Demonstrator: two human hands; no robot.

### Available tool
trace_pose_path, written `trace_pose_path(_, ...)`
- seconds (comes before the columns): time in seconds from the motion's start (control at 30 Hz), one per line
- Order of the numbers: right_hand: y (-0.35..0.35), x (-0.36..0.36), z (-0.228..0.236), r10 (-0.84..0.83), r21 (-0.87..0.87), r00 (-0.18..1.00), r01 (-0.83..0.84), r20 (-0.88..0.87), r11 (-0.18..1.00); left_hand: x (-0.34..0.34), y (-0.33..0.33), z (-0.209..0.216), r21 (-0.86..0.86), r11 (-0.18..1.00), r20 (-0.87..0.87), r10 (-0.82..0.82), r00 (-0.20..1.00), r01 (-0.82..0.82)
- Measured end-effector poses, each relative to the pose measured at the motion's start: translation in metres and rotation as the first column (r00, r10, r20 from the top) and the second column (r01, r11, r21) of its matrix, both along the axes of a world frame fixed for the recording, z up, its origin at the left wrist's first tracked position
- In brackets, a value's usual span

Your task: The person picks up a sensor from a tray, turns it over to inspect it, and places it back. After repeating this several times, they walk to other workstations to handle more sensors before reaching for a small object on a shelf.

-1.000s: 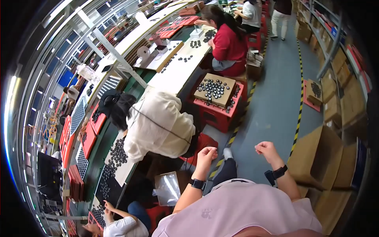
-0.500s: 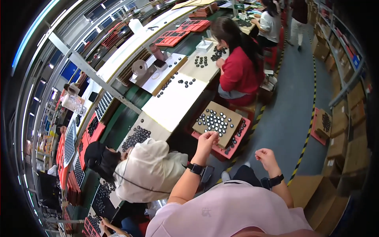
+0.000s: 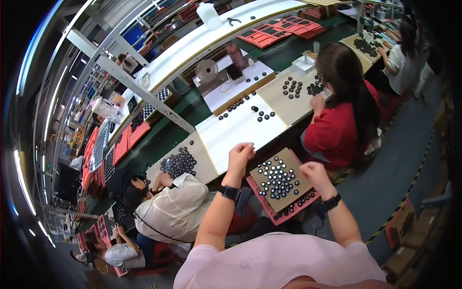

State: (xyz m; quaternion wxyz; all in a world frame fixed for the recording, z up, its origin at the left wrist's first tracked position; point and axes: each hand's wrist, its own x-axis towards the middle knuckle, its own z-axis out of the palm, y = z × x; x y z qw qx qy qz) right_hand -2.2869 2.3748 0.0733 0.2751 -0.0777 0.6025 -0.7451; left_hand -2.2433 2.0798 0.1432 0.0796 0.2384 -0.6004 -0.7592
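My left hand is raised near the front edge of the white lit work surface, thumb and fingertips pressed together. Whatever is in that pinch, if anything, is too small to make out. My right hand is curled closed beside the right edge of a brown cardboard sheet; its fingers hide any content. Many small round black parts with pale tops are spread over the sheet. Beneath it is a red tray holding more black round parts.
A person in red sits ahead to the right; another in a cream top sits at my left. Piles of black parts lie on the bench. Near the back stand a small fan and red trays. Cartons line the right.
My view has swung left toward the bench, so the bench and cardboard sheet appear farther right. My right hand has risen and come beside the sheet; my left hand is now by the white surface.
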Motion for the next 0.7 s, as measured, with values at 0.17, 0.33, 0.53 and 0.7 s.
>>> trace_pose_path(0.17,-0.075,-0.103,0.053,-0.026,-0.089,1.000,0.027,0.012,0.996,-0.075,-0.052,0.031,-0.017,0.994,-0.116,0.103,0.988,-0.105)
trace_pose_path(0.33,-0.176,-0.169,0.074,-0.056,-0.066,0.998,0.054,-0.032,0.996,-0.140,-0.133,0.049,-0.015,0.996,-0.182,0.085,0.980,-0.090)
trace_pose_path(0.53,-0.300,-0.258,0.083,-0.014,-0.160,0.998,0.003,-0.068,0.987,-0.224,-0.211,0.061,0.023,0.990,-0.236,0.138,0.962,-0.137)
trace_pose_path(0.7,-0.390,-0.332,0.096,0.017,-0.293,0.992,-0.054,-0.127,0.955,-0.294,-0.243,0.067,0.004,0.993,-0.281,0.117,0.952,-0.120)
